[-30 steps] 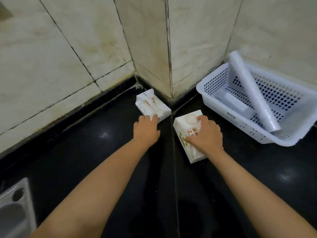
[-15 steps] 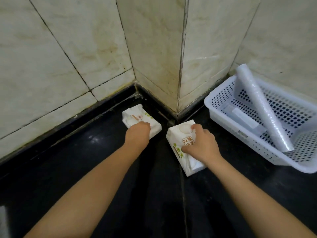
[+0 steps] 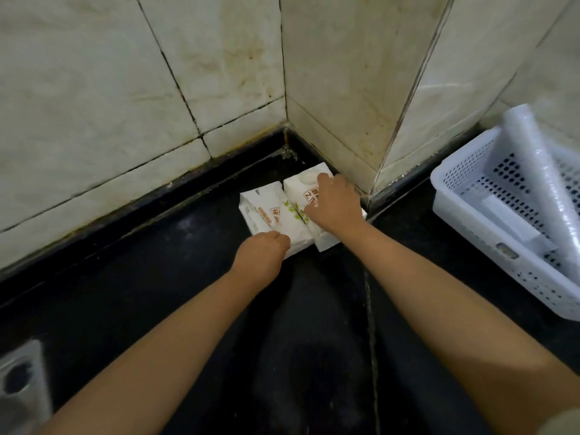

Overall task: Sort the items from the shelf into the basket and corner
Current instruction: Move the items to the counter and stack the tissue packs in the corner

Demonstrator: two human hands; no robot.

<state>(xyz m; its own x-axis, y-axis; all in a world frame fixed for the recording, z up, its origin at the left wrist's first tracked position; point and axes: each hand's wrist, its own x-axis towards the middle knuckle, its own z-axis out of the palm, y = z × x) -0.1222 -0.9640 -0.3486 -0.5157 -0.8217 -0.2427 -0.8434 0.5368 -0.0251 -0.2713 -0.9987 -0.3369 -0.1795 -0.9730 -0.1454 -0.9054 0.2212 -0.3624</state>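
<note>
Two white tissue packs lie side by side on the black counter, close to the tiled wall corner. The left pack [image 3: 266,213] touches the right pack [image 3: 299,191]. My right hand [image 3: 334,207] lies on top of the right pack, fingers curled over its far end. My left hand [image 3: 262,248] is curled at the near end of the left pack, pressing against it. A white perforated basket [image 3: 470,221] stands at the right with a plastic-wrapped roll [image 3: 546,177] leaning inside it.
Stained cream wall tiles [image 3: 125,89] rise behind the counter, and a jutting wall corner [image 3: 373,186] stands just right of the packs. A grey fixture [image 3: 18,381] shows at the bottom left edge. A flat white box [image 3: 508,221] lies in the basket.
Both hands slid the packs toward the wall corner. The right pack moved left and back until it met the left pack; they were apart before.
</note>
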